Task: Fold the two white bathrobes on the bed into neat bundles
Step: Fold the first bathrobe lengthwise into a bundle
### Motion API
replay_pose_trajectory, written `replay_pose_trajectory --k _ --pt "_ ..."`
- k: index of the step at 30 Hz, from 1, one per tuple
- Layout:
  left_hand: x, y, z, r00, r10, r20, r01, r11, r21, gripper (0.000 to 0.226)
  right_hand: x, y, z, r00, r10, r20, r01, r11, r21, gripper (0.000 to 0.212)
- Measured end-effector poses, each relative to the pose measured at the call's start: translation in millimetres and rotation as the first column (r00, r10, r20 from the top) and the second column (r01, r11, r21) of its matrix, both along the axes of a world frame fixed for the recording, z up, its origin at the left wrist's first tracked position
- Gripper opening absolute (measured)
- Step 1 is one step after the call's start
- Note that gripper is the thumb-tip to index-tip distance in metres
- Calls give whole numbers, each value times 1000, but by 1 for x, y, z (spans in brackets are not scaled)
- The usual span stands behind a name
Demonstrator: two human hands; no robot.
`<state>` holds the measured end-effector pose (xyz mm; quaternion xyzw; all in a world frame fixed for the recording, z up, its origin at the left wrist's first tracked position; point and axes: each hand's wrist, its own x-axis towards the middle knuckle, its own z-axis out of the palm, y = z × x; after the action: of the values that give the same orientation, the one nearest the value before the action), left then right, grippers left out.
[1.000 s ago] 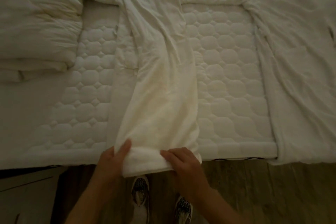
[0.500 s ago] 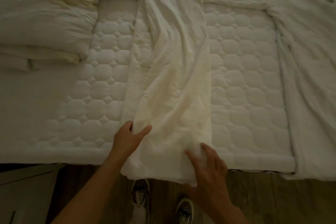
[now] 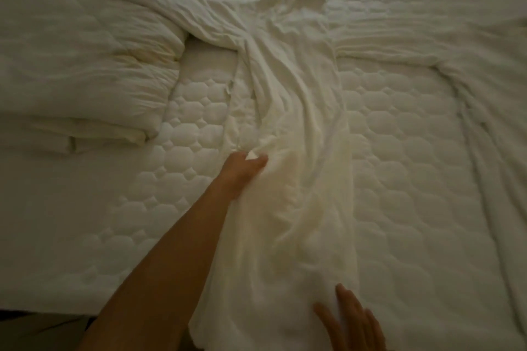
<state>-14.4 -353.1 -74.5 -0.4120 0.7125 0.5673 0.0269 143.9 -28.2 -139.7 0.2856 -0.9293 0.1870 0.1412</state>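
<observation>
A white bathrobe [image 3: 296, 128] lies lengthwise down the middle of the quilted bed [image 3: 413, 174], folded into a long narrow strip with its collar at the far end. My left hand [image 3: 242, 171] reaches over the strip's left edge about halfway up and pinches a fold of the cloth. My right hand [image 3: 352, 322] rests with straight fingers flat on the near end of the strip, at the bed's front edge. A second white bathrobe [image 3: 484, 71] lies spread and wrinkled along the right side of the bed.
A thick folded white duvet [image 3: 74, 65] fills the left side of the bed, with one robe sleeve [image 3: 159, 0] draped across its corner. Bare quilted mattress shows on both sides of the strip. The floor is a dark strip at the bottom left.
My left hand has slid from the robe's hem far up its left edge and now pinches cloth. My right hand stays flat near the hem. The view has tilted toward the head of the bed.
</observation>
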Motion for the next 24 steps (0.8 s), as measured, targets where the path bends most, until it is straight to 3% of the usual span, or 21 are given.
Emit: replay_pose_trajectory --k 2,4,5,6,8,10,14,16,18,19,21,22,24 --pt "6 5 1 983 107 -152 -144 956 -256 25 -4 -5 3 999 -37 16 37 999 -22 32" --pt "24 10 3 881 375 -288 -460 820 -341 27 -4 -6 4 998 -25 60 26 1000 -14 37" --pt "35 6 -2 839 478 -261 -544 764 -348 29 -4 -5 3 996 -20 82 21 1000 -11 40" --pt "44 -1 -10 841 519 -154 -538 766 -351 31 -5 -6 0 996 -22 88 23 1000 -13 41" --pt "60 -20 -28 881 456 127 -408 868 -283 39 -10 -9 -3 998 -30 57 32 999 -44 38" --pt "59 -41 -37 915 345 209 -301 929 -217 44 -15 -14 -7 998 -50 40 52 998 -44 35" --pt "25 -71 -33 965 248 90 -223 949 -224 46 -16 -16 -10 980 -49 194 75 989 -130 34" --pt "10 -83 -36 963 256 83 -243 960 -137 47 -22 -10 -15 921 41 387 -28 999 -40 50" --pt "3 -85 -38 955 293 40 -288 952 -106 40 -26 -9 -14 890 113 442 -107 994 -38 62" --pt "4 -85 -36 946 323 -10 -321 936 -141 35 -24 -16 -5 896 98 433 -89 995 -43 55" --pt "20 -80 -29 901 409 -141 -431 882 -193 27 -19 -22 0 983 36 180 -36 999 -6 32" --pt "34 -77 -26 880 446 -162 -470 865 -172 29 -15 -20 3 985 90 145 -94 995 22 35" --pt "70 -61 -26 914 404 -44 -406 914 -24 44 -5 -1 10 978 110 175 -129 987 100 50"
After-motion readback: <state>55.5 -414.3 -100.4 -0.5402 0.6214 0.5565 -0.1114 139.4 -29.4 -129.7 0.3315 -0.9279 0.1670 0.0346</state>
